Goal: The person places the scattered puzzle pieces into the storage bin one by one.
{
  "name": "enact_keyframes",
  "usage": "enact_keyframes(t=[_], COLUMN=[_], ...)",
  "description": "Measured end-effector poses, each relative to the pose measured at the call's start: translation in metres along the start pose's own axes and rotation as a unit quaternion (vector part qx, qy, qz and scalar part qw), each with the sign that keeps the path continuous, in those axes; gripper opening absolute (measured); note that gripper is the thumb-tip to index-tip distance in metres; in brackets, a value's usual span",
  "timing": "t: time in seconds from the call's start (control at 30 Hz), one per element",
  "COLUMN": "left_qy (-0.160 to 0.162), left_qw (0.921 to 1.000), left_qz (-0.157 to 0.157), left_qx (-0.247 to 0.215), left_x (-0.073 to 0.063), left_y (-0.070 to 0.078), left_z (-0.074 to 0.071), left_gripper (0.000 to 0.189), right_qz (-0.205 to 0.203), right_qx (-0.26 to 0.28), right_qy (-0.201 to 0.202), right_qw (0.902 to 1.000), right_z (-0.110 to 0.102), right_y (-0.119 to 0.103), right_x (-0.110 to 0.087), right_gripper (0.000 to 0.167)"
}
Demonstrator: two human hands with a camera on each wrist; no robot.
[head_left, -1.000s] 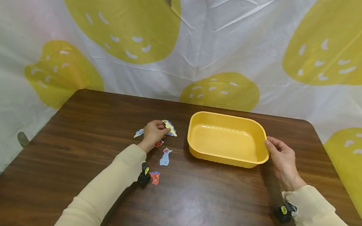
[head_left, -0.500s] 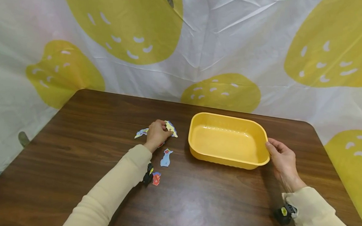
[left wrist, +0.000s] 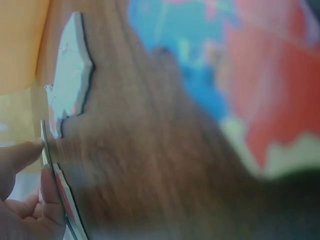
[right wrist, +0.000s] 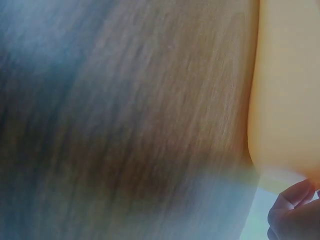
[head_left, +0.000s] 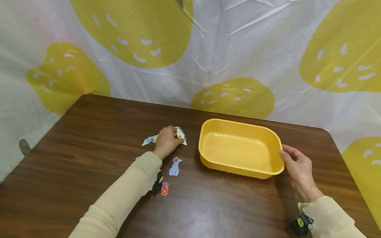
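Note:
My left hand [head_left: 168, 141] pinches a flat puzzle piece, yellow with a blue edge [head_left: 181, 135], near the table's middle. In the left wrist view, thumb and fingers hold its thin edge, just above a red piece [left wrist: 68, 197]. Just left of the hand lies a blue-and-yellow piece [head_left: 148, 140], partly covered. Nearer lie a light blue piece [head_left: 174, 167] and a red-and-blue piece [head_left: 165, 189] by the wrist. On the right, my right hand [head_left: 298, 171] grips the right rim of a yellow plastic basin [head_left: 239, 168], thumb over the edge. Nothing lies inside the basin.
A dark wood-grain table [head_left: 224, 210] carries everything. Behind it hangs a white cloth [head_left: 210, 44] with large yellow fruit shapes. A black wrist camera [head_left: 157, 183] sits beside the red-and-blue piece.
My left hand has shifted slightly right, toward the yellow piece, and now covers the red piece beneath it. My right hand keeps its grip on the basin, which stays in place.

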State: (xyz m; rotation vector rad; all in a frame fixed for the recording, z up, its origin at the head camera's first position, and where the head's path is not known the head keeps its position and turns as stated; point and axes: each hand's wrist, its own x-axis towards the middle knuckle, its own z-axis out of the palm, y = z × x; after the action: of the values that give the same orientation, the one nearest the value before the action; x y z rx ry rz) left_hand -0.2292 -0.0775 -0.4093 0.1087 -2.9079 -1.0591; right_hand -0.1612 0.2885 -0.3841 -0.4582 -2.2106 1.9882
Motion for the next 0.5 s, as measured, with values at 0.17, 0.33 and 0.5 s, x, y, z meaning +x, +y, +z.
enact_keyframes(t=[0.17,0.33,0.5], left_qy=[0.004,0.001,-0.006], left_qw=[0.9995,0.9994,0.9984], left_qz=[0.016,0.0,-0.031], left_qx=[0.026,0.036,0.046], left_x=[-0.0002,0.0021,0.0026], left_y=[0.0011,0.0042,0.0087], left_z=[0.0029,0.0056,0.0064], left_gripper=[0.051,0.049,0.044], right_qz=[-0.003,-0.005,-0.012], right_qx=[-0.021,-0.033,-0.042], right_qy=[0.002,-0.001,-0.004], right_qw=[0.9998,0.9995,0.999], right_z=[0.0008,0.0007,0.0002], right_y=[-0.0011,-0.0024,-0.0009], right_x=[0.0013,0.0005,0.0002], right_gripper=[0.043,0.045,0.045])
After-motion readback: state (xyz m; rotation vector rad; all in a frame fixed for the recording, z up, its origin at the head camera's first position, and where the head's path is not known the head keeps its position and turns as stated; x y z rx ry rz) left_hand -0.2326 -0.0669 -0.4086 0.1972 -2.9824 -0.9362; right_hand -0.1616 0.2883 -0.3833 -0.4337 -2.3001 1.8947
